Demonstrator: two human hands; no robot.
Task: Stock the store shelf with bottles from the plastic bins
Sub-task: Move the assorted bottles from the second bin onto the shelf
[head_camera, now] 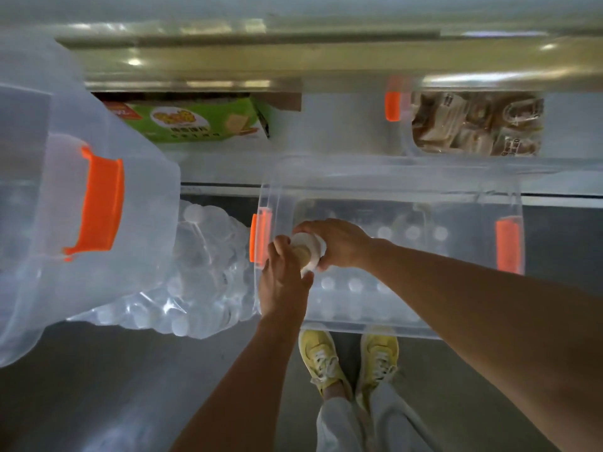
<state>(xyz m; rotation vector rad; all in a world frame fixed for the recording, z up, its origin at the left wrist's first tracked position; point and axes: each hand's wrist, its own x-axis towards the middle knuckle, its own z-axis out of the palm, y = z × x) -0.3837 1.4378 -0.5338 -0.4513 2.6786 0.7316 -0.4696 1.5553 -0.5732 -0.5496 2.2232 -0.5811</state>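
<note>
bottle [306, 251] gripped by left hand [282, 285], right hand [339, 244]

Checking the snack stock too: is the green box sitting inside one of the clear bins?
No. The green box lies by itself on the low shelf, outside the clear bins, between the left one and the right ones.

Bottle [306, 252] mostly hidden by both hands' fingers [284, 252]; shelf [228, 60] blurred.

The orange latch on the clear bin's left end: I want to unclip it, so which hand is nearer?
Left. The left hand sits just beside the orange latch, gripping the white-capped bottle; the right hand grips that bottle from its far side.
</note>
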